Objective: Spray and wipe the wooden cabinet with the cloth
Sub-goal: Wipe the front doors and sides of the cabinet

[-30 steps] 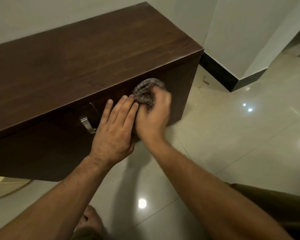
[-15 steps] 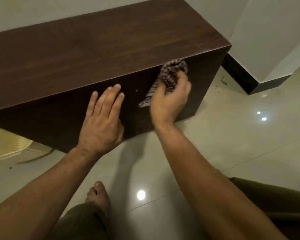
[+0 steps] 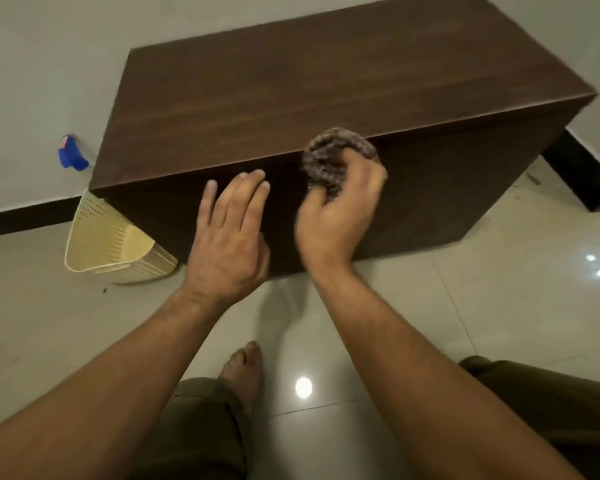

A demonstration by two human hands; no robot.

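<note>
A low dark wooden cabinet (image 3: 326, 81) stands against the wall. My right hand (image 3: 336, 216) grips a bunched checked cloth (image 3: 329, 154) and holds it against the cabinet's front face, just under the top front edge. Beside it, my left hand (image 3: 229, 237) lies flat on the front face with straight fingers. A blue spray bottle head (image 3: 70, 154) shows behind the cabinet's left end; the bottle's body is hidden.
A cream perforated plastic basket (image 3: 111, 244) sits on the floor at the cabinet's left end. The glossy tiled floor (image 3: 465, 306) spreads to the right. My bare foot (image 3: 243, 372) and knees are below. A wall corner with black skirting (image 3: 582, 171) stands at right.
The view has risen and swung left, showing the basket and spray bottle. My right hand has bunched the cloth into a ball. My left hand stays flat on the cabinet front.
</note>
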